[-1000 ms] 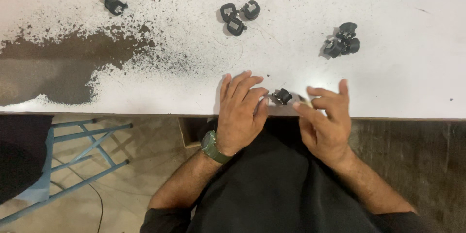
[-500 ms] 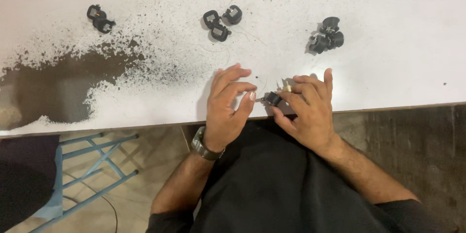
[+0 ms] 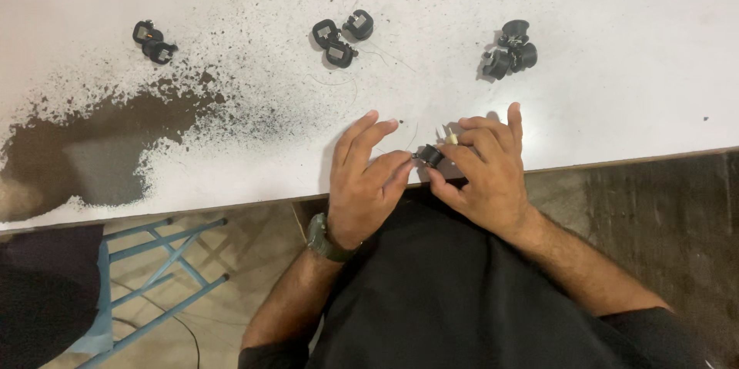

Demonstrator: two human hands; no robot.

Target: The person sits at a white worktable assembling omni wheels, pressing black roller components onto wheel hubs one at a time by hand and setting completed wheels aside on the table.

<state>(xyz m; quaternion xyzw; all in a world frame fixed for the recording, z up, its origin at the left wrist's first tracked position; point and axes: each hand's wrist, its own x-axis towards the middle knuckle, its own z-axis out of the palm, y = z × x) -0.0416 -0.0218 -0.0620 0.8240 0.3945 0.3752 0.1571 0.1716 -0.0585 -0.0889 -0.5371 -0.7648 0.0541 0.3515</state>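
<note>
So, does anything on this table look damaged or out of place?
Yes. The white table has a large worn dark patch on its left side, with black specks scattered around it, as if the coating has flaked off. The small black parts lie in loose groups.

Your left hand (image 3: pixel 368 184) and right hand (image 3: pixel 481 173) meet at the table (image 3: pixel 616 69) near edge, a small part (image 3: pixel 428 156) between them. Far: 2 parts (image 3: pixel 154 42) left, 3 parts (image 3: pixel 341 33) centre, a part cluster (image 3: pixel 510 50) right.
</note>
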